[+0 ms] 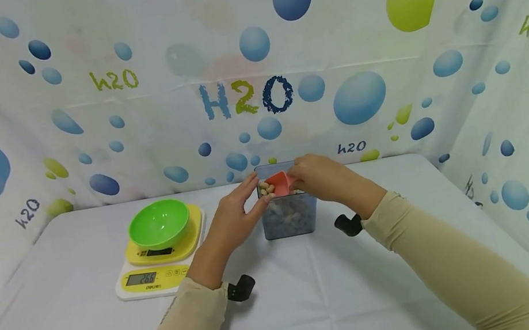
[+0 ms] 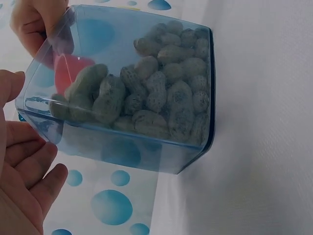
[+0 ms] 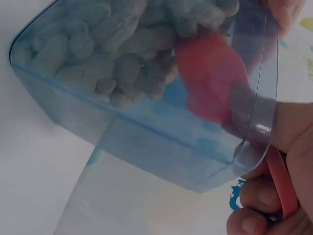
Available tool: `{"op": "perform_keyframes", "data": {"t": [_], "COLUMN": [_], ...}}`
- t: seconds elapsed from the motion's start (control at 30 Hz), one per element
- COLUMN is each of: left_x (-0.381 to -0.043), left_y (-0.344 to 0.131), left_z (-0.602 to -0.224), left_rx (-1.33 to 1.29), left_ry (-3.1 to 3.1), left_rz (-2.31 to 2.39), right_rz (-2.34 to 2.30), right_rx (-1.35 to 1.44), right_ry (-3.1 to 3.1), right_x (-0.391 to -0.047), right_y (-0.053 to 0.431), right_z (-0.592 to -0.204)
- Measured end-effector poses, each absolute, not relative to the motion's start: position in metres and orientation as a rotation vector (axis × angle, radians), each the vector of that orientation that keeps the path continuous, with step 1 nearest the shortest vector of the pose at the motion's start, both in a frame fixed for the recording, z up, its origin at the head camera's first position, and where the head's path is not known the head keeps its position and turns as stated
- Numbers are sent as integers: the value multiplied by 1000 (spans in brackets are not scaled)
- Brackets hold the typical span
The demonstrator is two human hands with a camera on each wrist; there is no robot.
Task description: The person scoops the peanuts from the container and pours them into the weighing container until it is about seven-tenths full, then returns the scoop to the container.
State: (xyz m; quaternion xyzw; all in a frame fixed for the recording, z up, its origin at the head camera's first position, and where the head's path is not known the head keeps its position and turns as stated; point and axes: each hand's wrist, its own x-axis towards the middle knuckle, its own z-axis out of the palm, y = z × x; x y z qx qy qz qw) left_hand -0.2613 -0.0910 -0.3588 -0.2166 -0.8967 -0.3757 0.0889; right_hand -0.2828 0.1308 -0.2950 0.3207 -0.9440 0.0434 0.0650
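Note:
A clear bluish plastic container (image 1: 288,218) stands near the table's back edge, holding peanuts in their shells (image 2: 156,107). My right hand (image 1: 322,181) grips the handle of a red scoop (image 1: 279,184) and reaches into the top of the container. In the right wrist view, the scoop's bowl (image 3: 210,73) is seen through the clear wall beside the peanuts, with fingers wrapped round its handle. My left hand (image 1: 235,210) lies at the container's left side, thumb by the front rim. Its fingers (image 2: 41,164) are loosely extended near the rim corner in the left wrist view.
To the left sits a yellow and white kitchen scale (image 1: 125,292) bearing a green bowl (image 1: 159,223); its display (image 1: 141,279) is lit with digits. A white cloth covers the table (image 1: 289,312). Behind hangs a patterned curtain (image 1: 155,142).

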Motion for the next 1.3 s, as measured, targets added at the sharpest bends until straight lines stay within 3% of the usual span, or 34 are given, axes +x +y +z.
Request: {"op": "perform_keyframes", "data": {"t": [0.4,1.3], "left_x": [-261,-260], "left_y": [-90,-92], "left_z": [-359,-358], "left_rx": [-636,-641], "left_ry": [-2690,-2696], "left_rz": [-1131,-1124], "right_rz": [508,824], "right_rx": [883,784], "right_ry": [-3008,-2962], "right_x": [-295,-302], "right_y": [144,170], "right_z": [-298,-304]}}
